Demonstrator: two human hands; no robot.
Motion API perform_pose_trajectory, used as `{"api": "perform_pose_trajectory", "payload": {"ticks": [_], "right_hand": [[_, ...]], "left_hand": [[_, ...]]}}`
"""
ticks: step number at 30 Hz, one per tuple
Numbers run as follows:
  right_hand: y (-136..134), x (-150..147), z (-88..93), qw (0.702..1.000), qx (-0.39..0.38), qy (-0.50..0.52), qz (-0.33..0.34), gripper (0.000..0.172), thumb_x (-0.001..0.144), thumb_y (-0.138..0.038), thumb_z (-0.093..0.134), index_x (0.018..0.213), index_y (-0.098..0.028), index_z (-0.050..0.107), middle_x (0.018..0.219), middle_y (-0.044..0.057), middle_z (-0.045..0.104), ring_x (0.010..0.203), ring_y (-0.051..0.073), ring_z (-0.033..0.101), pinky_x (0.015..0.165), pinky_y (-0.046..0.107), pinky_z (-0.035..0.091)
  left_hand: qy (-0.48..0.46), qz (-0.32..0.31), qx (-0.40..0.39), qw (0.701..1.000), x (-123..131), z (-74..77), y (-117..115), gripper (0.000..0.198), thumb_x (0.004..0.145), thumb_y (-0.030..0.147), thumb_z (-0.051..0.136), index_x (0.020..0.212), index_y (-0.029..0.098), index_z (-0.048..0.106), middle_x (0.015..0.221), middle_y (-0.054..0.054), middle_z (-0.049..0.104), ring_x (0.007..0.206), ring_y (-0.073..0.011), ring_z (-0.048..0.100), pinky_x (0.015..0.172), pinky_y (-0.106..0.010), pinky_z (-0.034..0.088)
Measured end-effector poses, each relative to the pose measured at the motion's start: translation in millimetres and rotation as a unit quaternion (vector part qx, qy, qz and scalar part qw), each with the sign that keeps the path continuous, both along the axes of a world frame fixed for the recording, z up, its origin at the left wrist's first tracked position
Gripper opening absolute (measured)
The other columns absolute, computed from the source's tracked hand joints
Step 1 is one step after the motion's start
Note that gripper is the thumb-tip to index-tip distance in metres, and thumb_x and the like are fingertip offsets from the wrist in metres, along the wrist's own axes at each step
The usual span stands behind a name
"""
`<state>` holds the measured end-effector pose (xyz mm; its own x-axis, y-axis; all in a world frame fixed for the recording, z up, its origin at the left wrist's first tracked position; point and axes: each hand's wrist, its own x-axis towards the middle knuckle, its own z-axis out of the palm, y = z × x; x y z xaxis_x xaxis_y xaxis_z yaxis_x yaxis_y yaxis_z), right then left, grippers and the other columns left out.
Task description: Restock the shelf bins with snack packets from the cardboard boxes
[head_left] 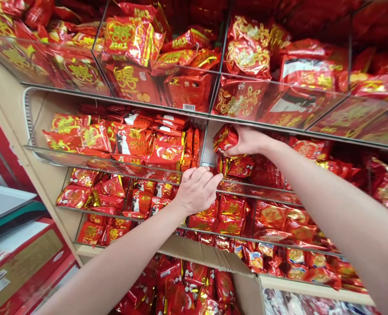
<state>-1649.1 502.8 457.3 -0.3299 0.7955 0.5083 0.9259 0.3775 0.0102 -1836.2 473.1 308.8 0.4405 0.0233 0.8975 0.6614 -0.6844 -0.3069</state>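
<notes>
My right hand [248, 141] reaches into a middle-shelf compartment, its fingers closed round a red wrapped packet [225, 138] with gold trim. Just beneath that packet lie more red and gold packets [240, 166]. Lower and to the left, my left hand [199, 188] is closed over the rim of the clear front panel [148, 169], beside the divider; its fingertips are partly hidden. Left of the divider, the neighbouring compartment holds a pile of red packets [131, 142], some printed with a black-and-white couple figure.
Clear-fronted upper bins [131, 87] of red packets hang close above my right hand. Lower tiers hold smaller red packets [233, 212]. Below my arms stands an open cardboard box [246, 280] with red packets inside. Red and gold boxes [29, 262] are stacked at the left.
</notes>
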Motion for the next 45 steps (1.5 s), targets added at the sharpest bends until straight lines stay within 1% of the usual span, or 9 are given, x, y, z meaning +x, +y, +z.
{"api": "perform_pose_trajectory", "payload": {"ticks": [3, 6, 11, 16, 22, 28, 34, 39, 45], "right_hand": [[-26.1, 11.2, 8.6, 0.997, -0.066, -0.034, 0.012, 0.085, 0.045, -0.041, 0.074, 0.121, -0.018, 0.041, 0.115, 0.008, 0.054, 0.101, 0.028, 0.052, 0.089, 0.038, 0.041], [-41.8, 20.5, 10.2, 0.973, -0.221, -0.034, -0.060, 0.071, 0.047, -0.041, 0.073, 0.111, -0.018, 0.051, 0.098, 0.007, 0.063, 0.086, 0.026, 0.059, 0.077, 0.037, 0.047], [-33.1, 27.8, -5.8, 0.925, -0.355, -0.070, -0.115, 0.054, 0.043, -0.033, 0.076, 0.093, -0.021, 0.062, 0.090, 0.004, 0.066, 0.082, 0.025, 0.062, 0.070, 0.034, 0.049], [-18.8, 25.4, -20.6, 0.927, -0.325, -0.122, -0.144, 0.050, 0.036, -0.032, 0.079, 0.082, -0.019, 0.065, 0.084, 0.006, 0.067, 0.084, 0.028, 0.061, 0.077, 0.038, 0.046], [-21.4, 22.0, -17.4, 0.915, -0.334, -0.167, -0.153, 0.063, 0.038, -0.040, 0.078, 0.095, -0.017, 0.063, 0.092, 0.008, 0.066, 0.085, 0.026, 0.061, 0.073, 0.035, 0.048], [-0.8, -33.5, -3.4, 0.967, -0.183, -0.132, -0.115, 0.051, 0.069, -0.046, 0.057, 0.110, -0.015, 0.057, 0.109, 0.012, 0.060, 0.100, 0.027, 0.055, 0.082, 0.034, 0.044], [35.2, -85.8, -35.1, 0.941, -0.270, -0.166, -0.117, 0.046, 0.064, -0.042, 0.066, 0.100, -0.015, 0.061, 0.101, 0.011, 0.063, 0.094, 0.027, 0.057, 0.081, 0.039, 0.045], [48.9, -82.3, -52.6, 0.934, -0.295, -0.170, -0.112, 0.028, 0.083, -0.035, 0.049, 0.101, -0.015, 0.056, 0.104, 0.006, 0.058, 0.091, 0.017, 0.056, 0.080, 0.038, 0.046], [60.0, -69.1, -60.8, 0.955, -0.257, -0.109, -0.095, 0.030, 0.083, -0.032, 0.050, 0.109, -0.018, 0.052, 0.107, 0.007, 0.057, 0.091, 0.017, 0.056, 0.079, 0.037, 0.046]], "left_hand": [[0.003, 0.005, -0.026, 1.000, 0.5, 2.2, -4.9, 0.036, 0.076, 0.024, 0.050, 0.111, 0.020, 0.052, 0.096, -0.004, 0.061, 0.104, -0.0209, 0.047, 0.090, -0.039, 0.026], [0.004, 0.008, -0.047, 0.999, 1.0, 4.5, -9.6, 0.035, 0.075, 0.023, 0.049, 0.110, 0.019, 0.052, 0.097, -0.005, 0.061, 0.104, -0.0219, 0.047, 0.089, -0.039, 0.026], [0.009, 0.009, -0.063, 0.998, 0.6, 7.2, -13.7, 0.035, 0.074, 0.020, 0.049, 0.109, 0.019, 0.053, 0.097, -0.006, 0.060, 0.102, -0.0226, 0.048, 0.087, -0.040, 0.027], [0.013, 0.011, -0.063, 0.998, -0.4, 7.4, -13.3, 0.037, 0.073, 0.019, 0.049, 0.110, 0.018, 0.053, 0.097, -0.007, 0.060, 0.103, -0.0232, 0.047, 0.087, -0.040, 0.027], [0.009, 0.012, -0.053, 0.998, 0.1, 5.8, -10.9, 0.038, 0.072, 0.020, 0.050, 0.110, 0.018, 0.053, 0.096, -0.006, 0.061, 0.102, -0.0227, 0.048, 0.087, -0.040, 0.027], [-0.004, 0.008, -0.047, 0.999, 0.1, 5.0, -8.6, 0.036, 0.072, 0.021, 0.050, 0.108, 0.019, 0.054, 0.092, -0.005, 0.062, 0.102, -0.0224, 0.049, 0.088, -0.040, 0.027], [-0.003, 0.003, -0.032, 0.999, -1.5, 3.4, -6.6, 0.041, 0.070, 0.021, 0.052, 0.111, 0.019, 0.052, 0.094, -0.005, 0.062, 0.104, -0.0219, 0.048, 0.089, -0.039, 0.027], [-0.011, 0.001, -0.017, 1.000, -1.3, 1.8, -4.6, 0.040, 0.070, 0.022, 0.053, 0.110, 0.019, 0.053, 0.093, -0.004, 0.062, 0.103, -0.0208, 0.049, 0.090, -0.038, 0.028], [-0.021, -0.003, -0.010, 1.000, 0.2, 0.1, -2.5, 0.041, 0.069, 0.023, 0.053, 0.110, 0.019, 0.052, 0.092, -0.004, 0.062, 0.103, -0.0206, 0.049, 0.090, -0.038, 0.027]]}}
